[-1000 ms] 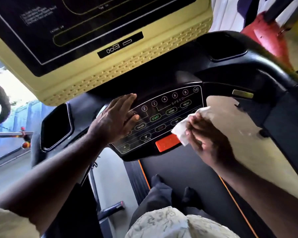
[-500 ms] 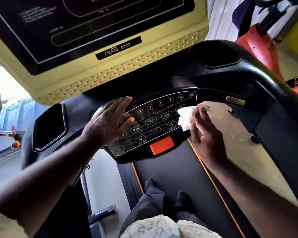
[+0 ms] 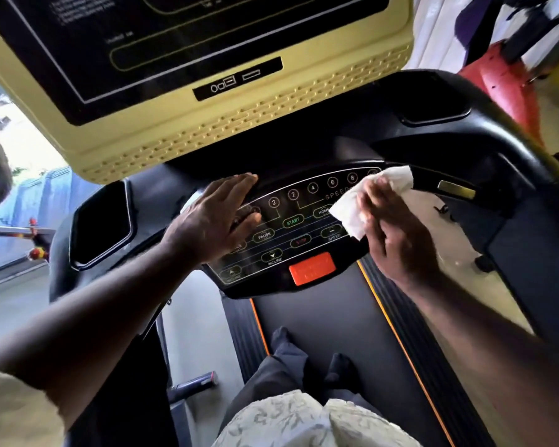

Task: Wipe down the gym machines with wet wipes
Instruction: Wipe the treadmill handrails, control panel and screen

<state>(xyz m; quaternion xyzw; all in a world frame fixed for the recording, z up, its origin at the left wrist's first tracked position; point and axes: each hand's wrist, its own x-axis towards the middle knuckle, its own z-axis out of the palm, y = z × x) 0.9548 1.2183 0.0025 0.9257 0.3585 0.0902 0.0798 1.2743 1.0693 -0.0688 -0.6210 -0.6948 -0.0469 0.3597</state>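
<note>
The treadmill (image 3: 433, 146) filled most of the view, its black console body curving round under a pale yellow display housing (image 3: 207, 130) with a perforated lower edge. Below lay the dark running belt (image 3: 320, 317), edged with orange lines, on which the person's dark-socked feet stood. A red machine (image 3: 504, 82) showed blurred at the upper right.

At the middle sat the glossy black control panel (image 3: 281, 243), with numbered round speed keys along the top, START, PAUSE and INCLINE keys below, and an orange-red button (image 3: 312, 268) at its lower edge.

The left hand (image 3: 213, 221) lay flat on the left end of that panel, its fingers straight and close together, the thumb reaching across a key; it held nothing. The right hand (image 3: 397, 243) held the wet wipe (image 3: 359, 204) against the panel's upper right end, its fingers lying over the sheet.

The wipe was white, crumpled and loosely folded, with soft creases and a ragged corner pointing up toward the silver grip plate (image 3: 455, 189) on the right handlebar. It covered the last speed key and the keys just right of HOME, and its lower corner hung beside the speed key.
</note>
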